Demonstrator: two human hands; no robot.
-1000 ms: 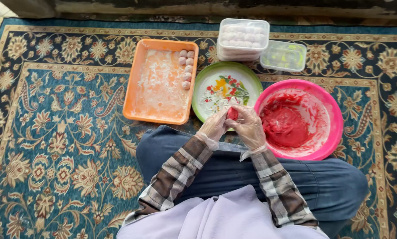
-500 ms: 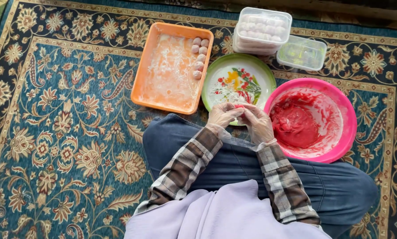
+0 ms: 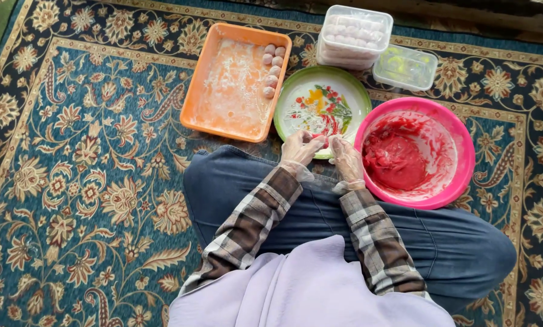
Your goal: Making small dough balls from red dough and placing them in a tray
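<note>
**Both gloved hands closed together on a red piece over the plate's near rim**

You sit cross-legged on a patterned carpet (image 3: 71,181), and your two hands meet just above your lap. Your left hand (image 3: 300,147) and your right hand (image 3: 346,156) both wear thin clear gloves. The fingertips of each are brought together around a small red piece (image 3: 324,141); only a sliver of it shows between them, so its shape cannot be told. Both hands are pinched on it, neither one spread open.

The red piece sits over the near edge of a round green-rimmed plate (image 3: 295,97) with a flower pattern and red smears. Just to your right of the hands stands a pink bowl (image 3: 459,151) with red paste coating its inside; your right hand is near its rim but apart from it.

Beyond the plate to the left lies an orange rectangular tray (image 3: 201,97), dusted white, with a short row of pale pinkish balls (image 3: 272,69) along its right wall. At the far side stand a lidded clear box (image 3: 356,36) filled with similar pale balls and, beside it, a smaller clear container (image 3: 406,66) with something greenish inside.
</note>
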